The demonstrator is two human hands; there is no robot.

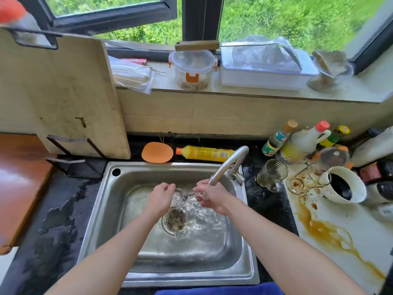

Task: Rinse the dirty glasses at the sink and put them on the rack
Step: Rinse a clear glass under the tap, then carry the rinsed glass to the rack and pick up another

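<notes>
Both my hands are over the steel sink (pixel 119 209), just under the spout of the tap (pixel 229 162). Between them is a clear glass (pixel 185 193), lying sideways in running water and hard to make out. My left hand (pixel 161 198) pinches its left end with curled fingers. My right hand (pixel 210 198) curls round its right end below the spout. Two more dirty glasses stand on the counter to the right: a glass mug (pixel 272 173) and a stained glass (pixel 298 184) tipped beside a white cup (pixel 348 188).
A brown spill (pixel 327 233) runs across the white counter at right. Bottles (pixel 304 139) crowd the back right corner. A yellow detergent bottle (pixel 204 153) and orange pad (pixel 157 152) lie behind the sink. A black rack (pixel 72 165) holds a cutting board (pixel 70 96) at left.
</notes>
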